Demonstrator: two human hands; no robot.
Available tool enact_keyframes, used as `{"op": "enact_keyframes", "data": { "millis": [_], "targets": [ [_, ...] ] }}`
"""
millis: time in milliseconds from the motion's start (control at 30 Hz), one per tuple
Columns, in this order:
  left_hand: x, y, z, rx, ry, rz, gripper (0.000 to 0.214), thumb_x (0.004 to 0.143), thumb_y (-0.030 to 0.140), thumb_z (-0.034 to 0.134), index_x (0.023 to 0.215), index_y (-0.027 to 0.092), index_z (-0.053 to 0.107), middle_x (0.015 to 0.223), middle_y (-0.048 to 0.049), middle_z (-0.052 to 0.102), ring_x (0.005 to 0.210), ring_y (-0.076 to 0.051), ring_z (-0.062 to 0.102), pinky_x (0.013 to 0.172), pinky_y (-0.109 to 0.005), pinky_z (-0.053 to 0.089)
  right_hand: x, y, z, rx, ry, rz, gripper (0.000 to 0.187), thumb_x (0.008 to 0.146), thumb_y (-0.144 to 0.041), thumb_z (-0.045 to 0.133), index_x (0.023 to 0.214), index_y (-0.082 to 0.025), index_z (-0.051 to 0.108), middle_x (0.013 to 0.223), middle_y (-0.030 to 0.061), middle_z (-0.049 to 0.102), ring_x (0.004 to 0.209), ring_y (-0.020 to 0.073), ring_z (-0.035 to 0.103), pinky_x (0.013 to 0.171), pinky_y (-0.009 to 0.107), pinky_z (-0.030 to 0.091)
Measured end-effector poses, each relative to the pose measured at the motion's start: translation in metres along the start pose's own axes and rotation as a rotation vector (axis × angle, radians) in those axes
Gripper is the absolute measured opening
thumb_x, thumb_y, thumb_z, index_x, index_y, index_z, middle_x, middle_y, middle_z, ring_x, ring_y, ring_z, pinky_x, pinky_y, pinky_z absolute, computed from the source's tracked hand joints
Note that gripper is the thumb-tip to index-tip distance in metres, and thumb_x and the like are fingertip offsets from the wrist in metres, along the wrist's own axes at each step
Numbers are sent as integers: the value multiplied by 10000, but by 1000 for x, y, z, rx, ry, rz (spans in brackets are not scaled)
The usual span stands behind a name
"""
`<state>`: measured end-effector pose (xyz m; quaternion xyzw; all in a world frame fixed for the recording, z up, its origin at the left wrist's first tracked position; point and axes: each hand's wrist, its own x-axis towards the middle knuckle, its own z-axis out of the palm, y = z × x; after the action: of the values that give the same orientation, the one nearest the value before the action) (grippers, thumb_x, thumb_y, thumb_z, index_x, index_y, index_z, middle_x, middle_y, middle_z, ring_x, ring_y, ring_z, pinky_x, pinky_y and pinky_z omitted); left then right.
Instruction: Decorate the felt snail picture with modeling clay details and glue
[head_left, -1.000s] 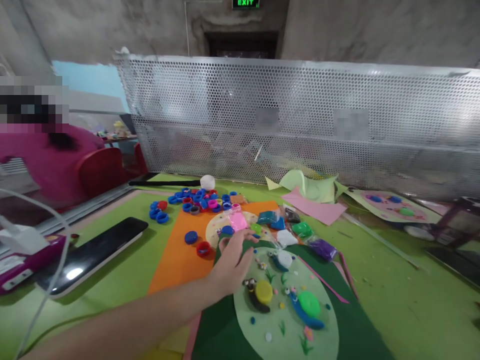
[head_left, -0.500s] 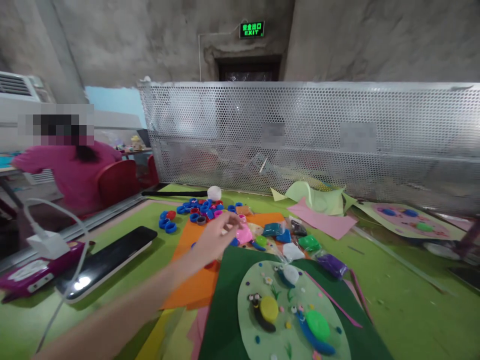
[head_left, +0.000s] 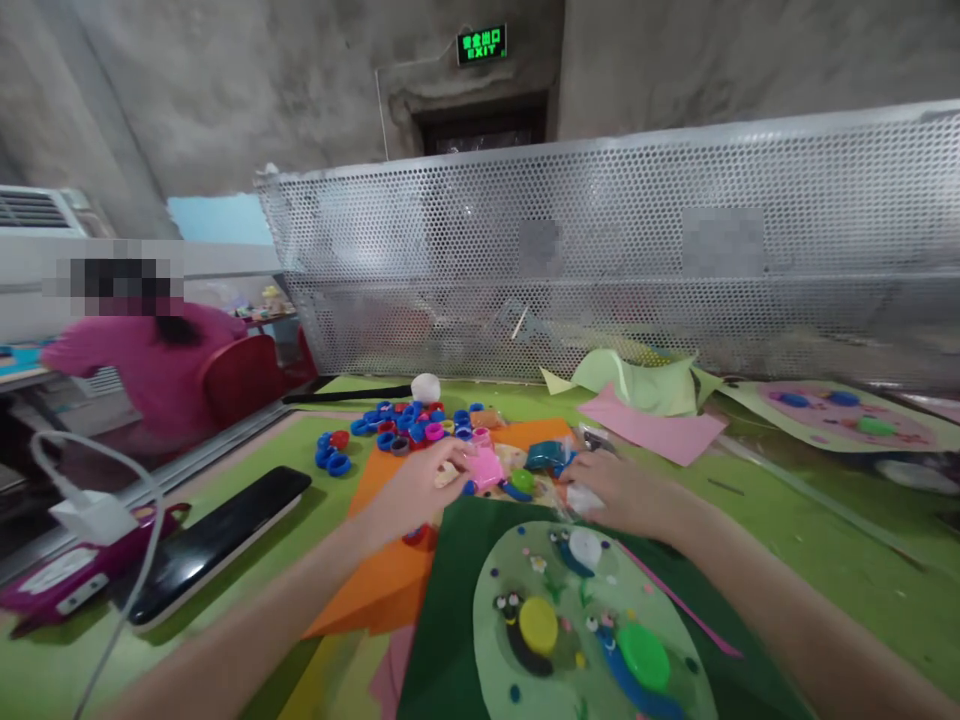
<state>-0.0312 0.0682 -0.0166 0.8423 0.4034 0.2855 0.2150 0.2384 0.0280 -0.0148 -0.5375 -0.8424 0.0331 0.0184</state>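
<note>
My left hand [head_left: 420, 484] is at the near side of the clay pile, thumb and fingers apart, its fingertips beside a pink clay packet [head_left: 486, 468]. My right hand [head_left: 630, 490] reaches over the packets from the right. Its fingers are spread and touch or hover by a blue packet [head_left: 564, 464] and a white one [head_left: 582, 498]; exact contact is unclear. A teal packet [head_left: 543, 456] lies between the hands. Nearer me, a pale green oval [head_left: 555, 560] with clay snails rests on a dark green sheet [head_left: 442, 610]. A small green-and-blue clay piece [head_left: 519, 484] sits beyond it.
Blue and red bottle caps [head_left: 405, 420] are heaped behind my left hand. To the left lie a black phone [head_left: 225, 535] and a purple power strip [head_left: 45, 585] with a white cable. Paper scraps [head_left: 652, 425] and a perforated metal screen [head_left: 600, 200] stand behind. A person in pink sits far left.
My right hand has come in from the right onto the clay packets, covering some. My left hand has drawn slightly back to the left, near the pink packet. The view has tilted a little.
</note>
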Motion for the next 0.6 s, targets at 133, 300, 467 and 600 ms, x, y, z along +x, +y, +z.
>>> {"op": "enact_keyframes", "data": {
  "millis": [133, 300, 467, 600],
  "targets": [
    [-6, 17, 7, 39, -50, 31, 124, 829, 191, 568, 953, 203, 577, 929, -4, 664, 916, -179, 627, 851, -326, 471, 9, 2, 2, -106, -92, 77, 283, 828, -265, 630, 1088, -159, 595, 1169, 94, 579, 1110, 265, 519, 914, 484, 420],
    [-6, 16, -14, 115, -8, 17, 204, 845, 269, 493, 1042, 228, 527, 932, -11, 655, 927, -186, 611, 863, -324, 434, 11, 9, 7, -134, -94, 89, 279, 875, -327, 575, 1103, -167, 575, 1202, 78, 554, 1068, 232, 542, 885, 461, 450],
    [-11, 1, -35, 203, -152, 33, 128, 678, 297, 670, 757, 229, 596, 747, 17, 635, 699, -186, 598, 649, -264, 443, 5, 21, 0, -54, 42, 116, 256, 843, -231, 597, 1081, -138, 574, 1143, 100, 578, 1075, 244, 529, 908, 451, 418],
    [-16, 0, -20, 239, -80, 83, 67, 752, 273, 580, 792, 228, 608, 813, -32, 646, 800, -233, 589, 739, -333, 439, 2, 15, -10, 90, 154, 93, 266, 797, -128, 570, 1063, -121, 565, 1036, 124, 617, 990, 241, 559, 833, 371, 442]
  ]
}}
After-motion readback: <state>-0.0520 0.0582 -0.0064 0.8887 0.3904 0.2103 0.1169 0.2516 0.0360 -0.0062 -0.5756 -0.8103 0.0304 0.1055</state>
